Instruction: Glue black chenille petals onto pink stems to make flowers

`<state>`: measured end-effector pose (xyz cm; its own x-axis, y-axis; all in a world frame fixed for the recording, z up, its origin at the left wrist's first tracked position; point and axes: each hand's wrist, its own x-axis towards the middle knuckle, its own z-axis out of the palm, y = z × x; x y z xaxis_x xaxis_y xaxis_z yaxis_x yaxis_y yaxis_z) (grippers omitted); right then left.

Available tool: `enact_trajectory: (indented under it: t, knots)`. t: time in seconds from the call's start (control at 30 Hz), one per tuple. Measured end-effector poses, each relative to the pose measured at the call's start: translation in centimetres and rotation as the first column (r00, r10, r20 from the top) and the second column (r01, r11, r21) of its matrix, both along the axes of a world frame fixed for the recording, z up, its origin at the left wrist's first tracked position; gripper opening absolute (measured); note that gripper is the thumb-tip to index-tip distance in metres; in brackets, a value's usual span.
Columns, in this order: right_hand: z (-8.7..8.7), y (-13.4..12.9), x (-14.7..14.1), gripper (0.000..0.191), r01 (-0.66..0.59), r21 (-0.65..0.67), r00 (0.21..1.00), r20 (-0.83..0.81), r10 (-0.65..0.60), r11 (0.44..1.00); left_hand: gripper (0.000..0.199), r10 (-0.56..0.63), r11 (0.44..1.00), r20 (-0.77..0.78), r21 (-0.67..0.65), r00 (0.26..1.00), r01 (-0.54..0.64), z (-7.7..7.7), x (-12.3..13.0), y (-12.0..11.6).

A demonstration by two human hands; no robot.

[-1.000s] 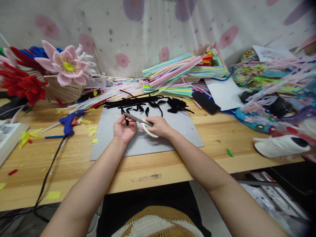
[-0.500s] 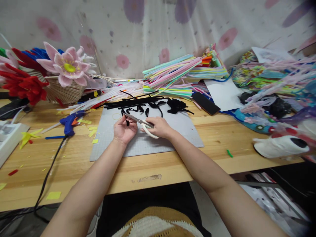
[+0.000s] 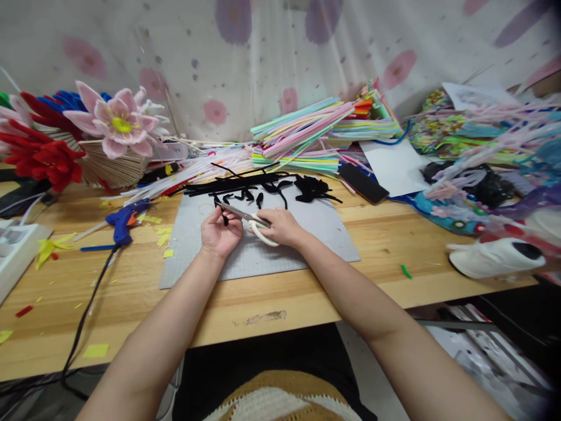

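Black chenille piece (image 3: 225,221): pinched in the left hand, over the left part of the grey cutting mat (image 3: 280,257); much of it is hidden by the fingers.
Left hand (image 3: 222,235): palm turned up, fingertips closed together on the piece.
Right hand (image 3: 283,225): wrapped around the white handles of the scissors, near the left hand but apart from it.
Scissors (image 3: 264,234): blades point toward the left fingertips; whether they touch the piece cannot be told.
Black chenille stems (image 3: 232,185): bundled along the mat's far edge, short curled bits just below.
Black fuzzy cluster (image 3: 312,188): right of the bundle.
Glue gun (image 3: 125,222): blue, lying left of the mat, yellow scraps (image 3: 163,240) between.
Pastel chenille stems (image 3: 302,128): heaped behind the black bundle.
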<state>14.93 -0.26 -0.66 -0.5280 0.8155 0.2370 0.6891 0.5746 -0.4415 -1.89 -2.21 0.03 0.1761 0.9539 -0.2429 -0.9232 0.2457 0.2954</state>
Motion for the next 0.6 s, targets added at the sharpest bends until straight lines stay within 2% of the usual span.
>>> enact_trajectory:
  t: [0.1, 0.2, 0.3, 0.4, 0.5, 0.53, 0.6]
  knots:
    - [0.6, 0.1, 0.5, 0.036, -0.007, 0.025, 1.000, 0.025, 0.007, 1.000, 0.020, 0.006, 1.000, -0.044, -0.028, 0.999, -0.008, 0.2, -0.1, 0.1]
    - [2.0, 0.3, 2.5, 0.036, 0.033, -0.009, 0.998, 0.048, -0.032, 0.999, 0.015, 0.005, 1.000, -0.044, 0.005, 0.999, -0.005, 0.2, -0.6, 0.5]
    - [3.6, 0.6, 6.1, 0.033, 0.127, -0.164, 0.990, 0.080, -0.115, 0.978, 0.013, 0.026, 1.000, -0.047, 0.007, 0.999, -0.025, 0.1, -1.2, 1.0]
    - [4.2, 0.9, 10.7, 0.028, 0.151, -0.294, 0.984, 0.133, -0.116, 0.944, 0.010, 0.059, 0.998, -0.106, -0.024, 0.993, -0.062, 0.2, -1.5, 1.3]
    - [3.5, 1.1, 14.9, 0.017, 0.192, -0.306, 0.968, 0.213, -0.129, 0.932, 0.007, 0.093, 0.994, -0.288, -0.030, 0.953, -0.105, 0.2, -1.2, 1.5]
    - [3.1, 1.1, 16.1, 0.015, 0.225, -0.288, 0.958, 0.241, -0.157, 0.931, 0.006, 0.105, 0.992, -0.386, -0.019, 0.917, -0.121, 0.2, -1.0, 1.4]
    - [2.6, 1.1, 17.6, 0.014, 0.281, -0.269, 0.935, 0.293, -0.200, 0.921, 0.007, 0.136, 0.989, -0.601, 0.033, 0.787, -0.146, 0.1, -0.5, 1.3]
